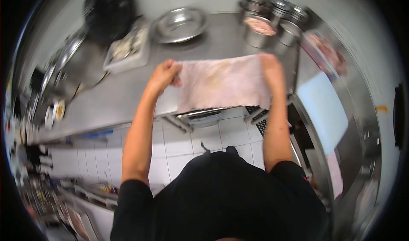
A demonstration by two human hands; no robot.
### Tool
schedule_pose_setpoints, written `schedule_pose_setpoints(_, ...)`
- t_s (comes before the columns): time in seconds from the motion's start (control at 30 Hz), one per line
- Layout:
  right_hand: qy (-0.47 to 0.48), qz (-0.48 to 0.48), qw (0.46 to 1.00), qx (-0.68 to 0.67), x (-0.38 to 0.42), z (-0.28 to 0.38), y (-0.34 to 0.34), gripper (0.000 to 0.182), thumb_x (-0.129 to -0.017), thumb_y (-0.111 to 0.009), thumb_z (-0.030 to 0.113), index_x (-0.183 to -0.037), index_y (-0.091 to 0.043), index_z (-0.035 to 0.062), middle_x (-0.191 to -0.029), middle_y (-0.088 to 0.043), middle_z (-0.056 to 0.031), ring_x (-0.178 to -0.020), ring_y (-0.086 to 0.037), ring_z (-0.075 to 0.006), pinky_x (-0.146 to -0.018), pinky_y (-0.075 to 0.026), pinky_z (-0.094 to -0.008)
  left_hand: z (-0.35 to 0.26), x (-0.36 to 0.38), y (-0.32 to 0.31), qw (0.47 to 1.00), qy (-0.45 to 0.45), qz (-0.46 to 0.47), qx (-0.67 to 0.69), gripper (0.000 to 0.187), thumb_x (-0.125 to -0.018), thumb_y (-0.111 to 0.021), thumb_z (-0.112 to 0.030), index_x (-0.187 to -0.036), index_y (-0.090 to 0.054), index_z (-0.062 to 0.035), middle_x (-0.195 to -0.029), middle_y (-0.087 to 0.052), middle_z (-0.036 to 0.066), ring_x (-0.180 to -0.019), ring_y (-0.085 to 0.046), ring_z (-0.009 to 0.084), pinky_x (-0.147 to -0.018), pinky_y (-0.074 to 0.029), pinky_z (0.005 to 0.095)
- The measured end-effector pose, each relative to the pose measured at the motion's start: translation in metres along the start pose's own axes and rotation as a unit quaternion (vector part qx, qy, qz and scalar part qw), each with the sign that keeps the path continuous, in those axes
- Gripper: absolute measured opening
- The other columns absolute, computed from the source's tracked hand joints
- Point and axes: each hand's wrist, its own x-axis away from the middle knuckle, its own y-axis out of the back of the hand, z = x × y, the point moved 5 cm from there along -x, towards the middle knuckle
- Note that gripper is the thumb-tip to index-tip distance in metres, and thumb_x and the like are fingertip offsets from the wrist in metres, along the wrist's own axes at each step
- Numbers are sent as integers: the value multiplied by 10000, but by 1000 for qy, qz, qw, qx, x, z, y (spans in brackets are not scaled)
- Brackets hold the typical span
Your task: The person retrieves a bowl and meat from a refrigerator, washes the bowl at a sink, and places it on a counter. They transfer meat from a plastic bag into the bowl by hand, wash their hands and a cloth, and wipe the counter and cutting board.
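Note:
A pale pink cloth [223, 83] with a faint yellowish stain is stretched between my hands, above the front edge of the steel table [115, 98]. My left hand [165, 75] is closed on its upper left corner. At the upper right corner, my right hand [271, 68] grips it too, slightly blurred. The cloth hangs down from both corners, its lower edge overlapping the table's front edge. Behind it on the table sits a round steel bowl [180, 25].
A white container [138, 57] with pale contents stands at the back left, near a large black round object [109, 13]. Steel pots [257, 38], one holding pinkish food, stand back right. A clear tub [324, 53] of raw meat and a light blue board [324, 108] lie right.

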Motion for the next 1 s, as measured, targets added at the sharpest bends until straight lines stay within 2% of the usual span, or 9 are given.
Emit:
schedule_pose_setpoints(0.07, 21, 82, 994, -71, 26, 26, -23, 401, -967, -486, 392, -1086, -578, 20, -1001, -639, -206, -971, -605, -367, -841, -468, -415, -14, 13, -60, 993, 42, 82, 77, 325, -932, -571, -324, -1066, -580, -28, -880, -639, 70, -771, -637, 135, -712, -541, 275)
schedule_pose_setpoints(0.17, 4, 230, 966, -118, 60, 58, -42, 384, -883, -623, 251, -1196, -518, 54, -1055, -644, -197, -1000, -624, -338, -847, -481, -392, -30, 20, -137, 959, -7, 203, 200, 493, -929, -564, -429, -1204, -559, -19, -1040, -642, 107, -936, -635, 167, -803, -517, 290)
schedule_pose_setpoints(0.27, 29, 182, 976, -119, 45, 20, -19, 446, -847, -650, 198, -1243, -498, 61, -1058, -649, -199, -976, -636, -331, -842, -491, -384, -51, 22, -161, 971, -83, 210, 74, 594, -934, -550, -450, -1330, -491, -12, -1209, -601, 134, -1021, -609, 187, -853, -493, 311)
schedule_pose_setpoints(0.4, 14, 156, 988, 16, -9, -22, 47, 316, -854, -630, 170, -1149, -601, 60, -1045, -668, -155, -958, -647, -277, -839, -494, -354, -52, 13, -167, 977, -138, 165, 9, 510, -935, -577, -352, -1303, -518, -5, -1173, -628, 125, -1022, -607, 196, -871, -480, 324)
schedule_pose_setpoints(0.6, 56, 41, 997, 33, -114, -68, 188, 255, -846, -595, 131, -1092, -660, 119, -1008, -677, -92, -881, -640, -230, -824, -495, -307, 0, -20, -182, 985, -71, 157, -5, 478, -949, -573, -325, -1278, -527, 19, -1078, -665, 113, -976, -624, 187, -852, -492, 313)
schedule_pose_setpoints(0.8, 186, 8, 969, 165, -159, -196, 220, 302, -819, -581, 93, -1097, -673, 164, -1169, -645, -35, -1157, -541, -282, -996, -408, -420, 34, -71, -229, 996, -12, 58, 68, 368, -949, -570, -234, -1239, -560, -7, -1061, -668, 109, -943, -627, 167, -835, -491, 302)
schedule_pose_setpoints(0.87, 144, 22, 957, 250, -137, -264, 195, 296, -795, -626, 114, -1075, -689, 188, -1204, -634, -50, -1188, -536, -284, -993, -399, -487, 34, -89, -258, 996, -3, 54, 77, 354, -949, -574, -224, -1233, -566, -13, -1055, -670, 102, -937, -627, 158, -831, -491, 295)
schedule_pose_setpoints(0.93, -66, 223, 934, 272, -118, -330, 173, 320, -768, -673, 135, -1083, -691, 188, -1340, -549, -49, -1299, -434, -308, -1061, -275, -596, 27, -105, -285, 996, 1, 72, 57, 349, -949, -580, -221, -1234, -567, -20, -1052, -673, 92, -963, -628, 165, -859, -485, 293)
schedule_pose_setpoints(1.0, -173, 241, 916, 271, -107, -356, 173, 300, -785, -678, 199, -1084, -691, 200, -1440, -447, -52, -1365, -342, -342, -1082, -122, -682, 14, -115, -308, 995, 8, 92, 23, 346, -950, -588, -234, -1231, -572, -32, -1062, -672, 90, -1017, -627, 181, -905, -472, 293)
